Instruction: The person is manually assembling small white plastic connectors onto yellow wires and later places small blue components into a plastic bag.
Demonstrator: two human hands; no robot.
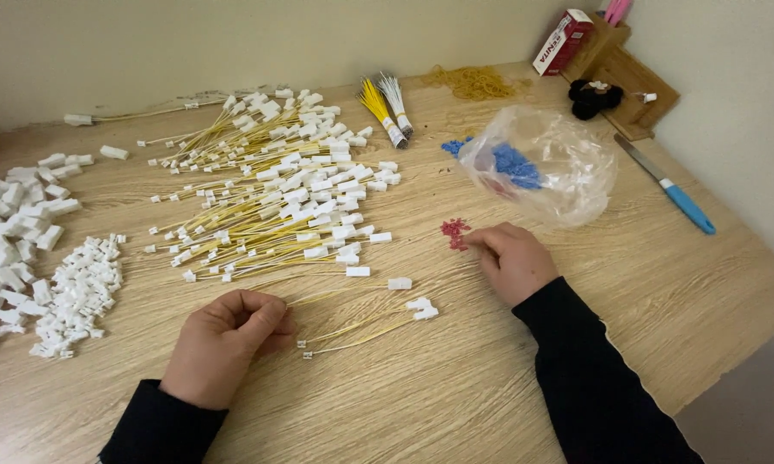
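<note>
Left hand (223, 339) curled loosely near the front edge of the wooden table (455, 395), fingers folded together over the ends of thin yellow wires (352, 326) with white connectors; whether actually pinched cannot be told. Right hand (511, 258) resting palm down toward the middle of the table, fingertips drawn together at a small heap of red bits (454, 230), touching or just beside it. Behind the wires, a large spread of finished yellow leads (275, 193) reaching toward the back edge. At the left edge, piles of loose white housings (34, 258). Just beyond the right hand, a clear plastic bag (546, 163) holding blue pieces. Near the right edge, a blue-handled knife (670, 191); at the back right corner, a wooden stand (627, 82).
</note>
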